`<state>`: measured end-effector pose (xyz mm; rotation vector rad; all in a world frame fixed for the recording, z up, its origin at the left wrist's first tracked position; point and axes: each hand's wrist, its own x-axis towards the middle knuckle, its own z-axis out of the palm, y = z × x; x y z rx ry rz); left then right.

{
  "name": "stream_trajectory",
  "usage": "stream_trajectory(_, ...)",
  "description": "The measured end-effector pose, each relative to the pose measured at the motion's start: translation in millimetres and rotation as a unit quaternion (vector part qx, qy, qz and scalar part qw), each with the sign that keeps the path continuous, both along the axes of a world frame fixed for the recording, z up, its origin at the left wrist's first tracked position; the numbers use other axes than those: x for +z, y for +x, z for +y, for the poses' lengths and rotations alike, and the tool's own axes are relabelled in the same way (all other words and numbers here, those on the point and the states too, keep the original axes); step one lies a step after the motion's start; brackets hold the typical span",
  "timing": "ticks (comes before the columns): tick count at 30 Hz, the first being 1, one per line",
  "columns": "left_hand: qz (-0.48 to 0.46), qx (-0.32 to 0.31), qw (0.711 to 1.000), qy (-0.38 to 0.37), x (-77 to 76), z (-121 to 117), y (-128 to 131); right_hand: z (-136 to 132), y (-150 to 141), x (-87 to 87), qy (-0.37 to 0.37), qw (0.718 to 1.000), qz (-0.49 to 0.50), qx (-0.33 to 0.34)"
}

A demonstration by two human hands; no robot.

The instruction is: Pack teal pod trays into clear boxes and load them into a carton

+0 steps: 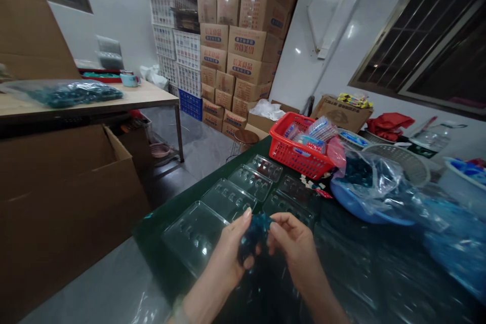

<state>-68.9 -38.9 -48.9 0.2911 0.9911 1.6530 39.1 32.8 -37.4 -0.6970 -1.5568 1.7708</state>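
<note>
My left hand (228,248) and my right hand (292,248) meet over a dark green table, pinching a small cluster of dark teal translucent plastic pieces (252,238) between their fingers. Several clear plastic blister trays with small moulded cavities lie on the table. The nearest one (195,237) is just left of my left hand, and another (288,207) is just beyond my right hand. Part of the teal cluster is hidden by my fingers.
A red plastic basket (299,147) of packets stands beyond the trays. To the right, a blue basin (353,202) holds a plastic bag of teal pieces. Cardboard boxes stand left, and stacked cartons and white crates fill the back.
</note>
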Motion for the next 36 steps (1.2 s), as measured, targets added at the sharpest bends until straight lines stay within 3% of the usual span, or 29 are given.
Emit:
stream_trajectory(3,0.042,-0.009,0.999,-0.001,-0.8,-1,1,0,4,4.1,0.042,0.999,-0.031,-0.014)
stream_trajectory(6,0.039,-0.009,0.999,-0.009,0.3,-1,1,1,8,5.0,0.034,0.999,-0.02,0.006)
stream_trajectory(14,0.031,-0.007,0.999,-0.032,-2.4,-2,0,4,11,-8.9,-0.143,0.983,0.065,0.093)
stream_trajectory(22,0.024,0.001,0.997,-0.073,-1.2,-10,-1,10,18,-8.8,-0.216,0.974,0.037,0.053)
stream_trajectory(36,-0.013,-0.019,0.997,-0.079,4.3,-21,-8,18,25,4.4,-0.145,0.988,-0.011,0.052)
